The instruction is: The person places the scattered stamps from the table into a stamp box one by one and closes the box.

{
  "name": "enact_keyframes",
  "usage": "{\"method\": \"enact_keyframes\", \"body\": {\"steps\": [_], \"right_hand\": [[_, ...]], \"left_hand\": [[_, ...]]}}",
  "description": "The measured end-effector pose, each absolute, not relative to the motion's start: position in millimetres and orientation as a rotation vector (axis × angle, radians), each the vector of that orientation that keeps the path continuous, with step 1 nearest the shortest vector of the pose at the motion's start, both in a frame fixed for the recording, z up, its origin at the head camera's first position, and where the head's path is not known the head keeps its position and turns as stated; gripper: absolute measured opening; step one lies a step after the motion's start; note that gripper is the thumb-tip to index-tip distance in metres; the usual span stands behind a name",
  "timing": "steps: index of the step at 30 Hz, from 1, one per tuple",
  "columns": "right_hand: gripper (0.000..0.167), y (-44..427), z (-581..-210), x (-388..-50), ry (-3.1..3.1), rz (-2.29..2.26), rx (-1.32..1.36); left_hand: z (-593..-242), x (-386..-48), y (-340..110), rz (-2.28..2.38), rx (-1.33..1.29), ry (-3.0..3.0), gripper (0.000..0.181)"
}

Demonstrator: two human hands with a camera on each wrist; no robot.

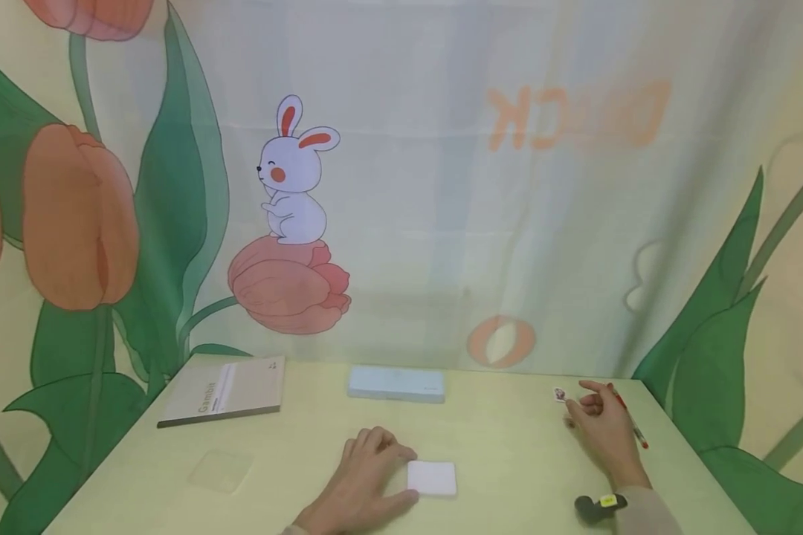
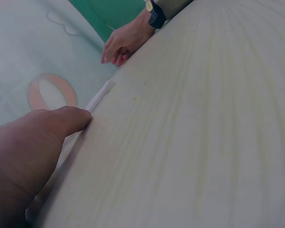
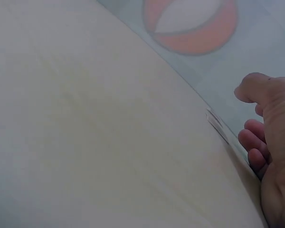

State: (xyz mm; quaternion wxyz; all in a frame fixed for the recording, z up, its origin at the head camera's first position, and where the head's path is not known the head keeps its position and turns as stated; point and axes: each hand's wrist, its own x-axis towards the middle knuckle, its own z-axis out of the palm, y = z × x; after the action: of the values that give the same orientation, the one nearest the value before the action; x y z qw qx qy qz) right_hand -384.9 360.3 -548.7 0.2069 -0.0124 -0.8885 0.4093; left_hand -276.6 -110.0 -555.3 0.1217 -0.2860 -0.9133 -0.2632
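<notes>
My left hand [image 1: 368, 479] rests on the table, thumb at the near left corner of a small white rectangular pad [image 1: 432, 478] and forefinger at its far left corner, gripping it between them. In the left wrist view the thumb [image 2: 61, 124] touches the pad's edge. At the back right, my right hand [image 1: 602, 427] hovers beside a small sticker-like paper [image 1: 560, 394] with a dark picture; nothing shows between its fingers. The right wrist view has the fingers loosely bent, apart from thin paper pieces [image 3: 218, 126]. A red pen [image 1: 636, 425] lies just right of this hand, partly hidden by it.
A grey notebook [image 1: 230, 390] lies at the back left, a pale blue box [image 1: 396, 385] at the back middle. Nearer left is a clear, thin square sheet [image 1: 221, 471]. Behind the table hangs a printed curtain [image 1: 408, 186]. A black wrist device [image 1: 595, 508] sits by the right sleeve.
</notes>
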Motion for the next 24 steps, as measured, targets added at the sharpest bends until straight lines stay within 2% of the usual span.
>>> {"method": "enact_keyframes", "body": {"steps": [7,14,24], "right_hand": [[0.061,373.7,-547.9,-400.6,-2.617,1.034,0.114],[0.065,376.2,-546.2,-418.0,-2.778,1.005,0.152],[0.052,374.8,-540.1,-427.9,-2.870,0.898,0.243]], "left_hand": [[-552.8,-276.6,-109.3,-0.770,-0.835,-2.690,0.051],[-551.1,-276.5,-110.3,-0.744,-0.839,-2.700,0.050],[-549.6,-277.7,-111.2,-0.815,-0.820,-2.717,0.049]]}}
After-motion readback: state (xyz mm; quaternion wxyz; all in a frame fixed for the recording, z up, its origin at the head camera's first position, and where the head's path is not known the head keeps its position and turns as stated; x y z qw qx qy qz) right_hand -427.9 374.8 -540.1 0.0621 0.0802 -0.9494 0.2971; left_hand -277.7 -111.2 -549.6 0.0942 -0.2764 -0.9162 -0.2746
